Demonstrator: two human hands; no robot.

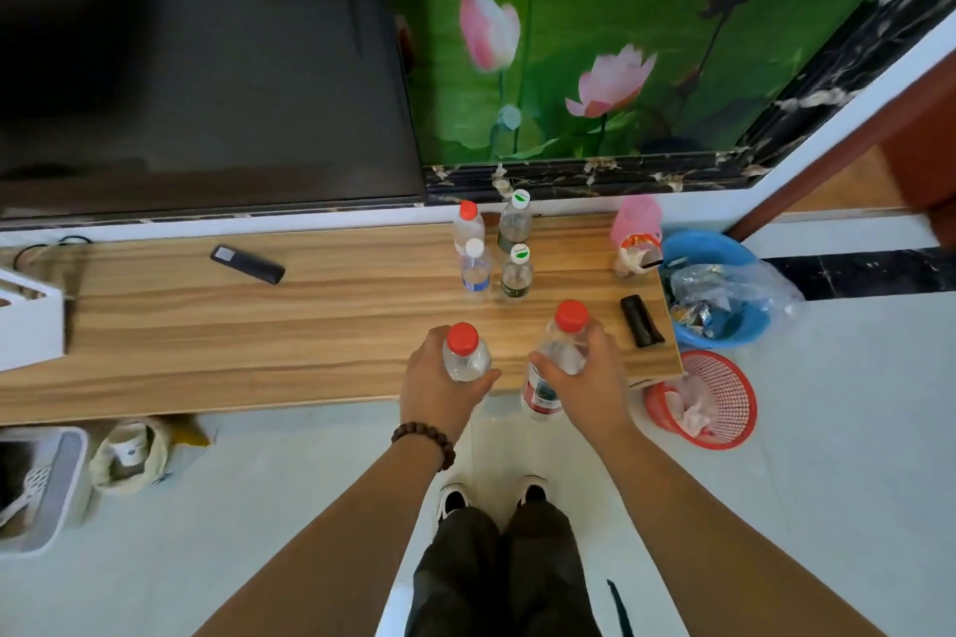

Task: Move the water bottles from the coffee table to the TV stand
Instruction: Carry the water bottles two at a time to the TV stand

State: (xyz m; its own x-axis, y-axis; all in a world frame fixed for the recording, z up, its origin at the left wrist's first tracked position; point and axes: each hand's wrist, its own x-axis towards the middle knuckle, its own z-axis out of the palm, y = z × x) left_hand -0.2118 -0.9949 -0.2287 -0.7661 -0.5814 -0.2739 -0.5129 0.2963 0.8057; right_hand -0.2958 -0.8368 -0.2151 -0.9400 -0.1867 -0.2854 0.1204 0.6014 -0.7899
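My left hand [437, 385] grips a clear red-capped water bottle [464, 352] over the front edge of the wooden TV stand [233, 326]. My right hand [595, 378] grips a second red-capped bottle [561, 347], whose red-labelled lower end hangs past the stand's front edge. Several more bottles stand together further back on the stand: a red-capped one [468, 222], a white-capped one with a blue label [476, 269], and two with green-and-white caps [516, 220] [517, 274].
A black remote [247, 264] lies left of the bottles, and a black case [641, 321] near the right end. A pink cup [636, 222] stands at the back right. A blue basin [719, 290] and a red basket [703, 398] sit on the floor. The TV [196, 57] rises behind.
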